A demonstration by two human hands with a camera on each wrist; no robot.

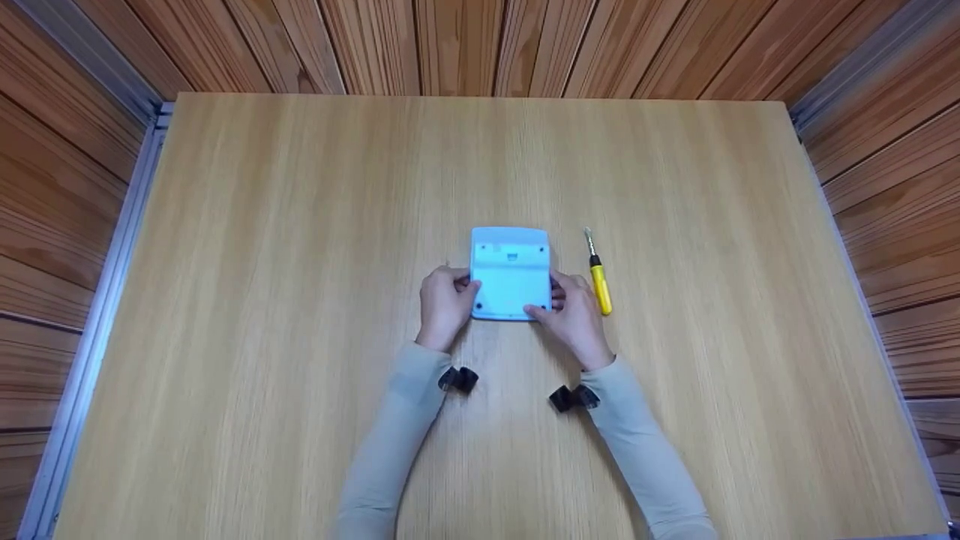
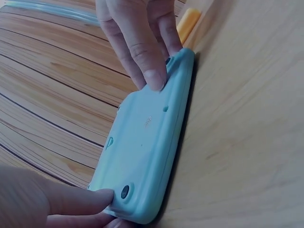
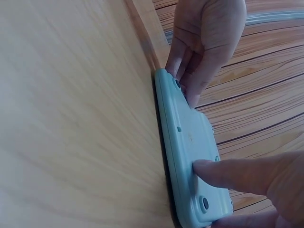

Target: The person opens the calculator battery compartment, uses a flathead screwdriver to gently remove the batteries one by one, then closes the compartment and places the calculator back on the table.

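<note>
A light-blue calculator [image 1: 511,276] lies with its back facing up, showing small dark screw spots and a little latch near the upper end. My left hand [image 1: 445,304] grips its left edge, thumb on top at the rim and fingers along the side. On the opposite edge my right hand [image 1: 574,311] holds it, the thumb laid across the lower right of the back. From the left wrist view, a dark round foot [image 2: 125,192] sits beside the left thumb. The calculator's front is hidden underneath.
Just right of the right hand, a screwdriver [image 1: 598,277] with a yellow handle and metal shaft lies on the wooden table [image 1: 300,225]. Wood-panelled walls [image 1: 457,45] rise behind the table and along its sides, with metal rails [image 1: 112,285] at the edges.
</note>
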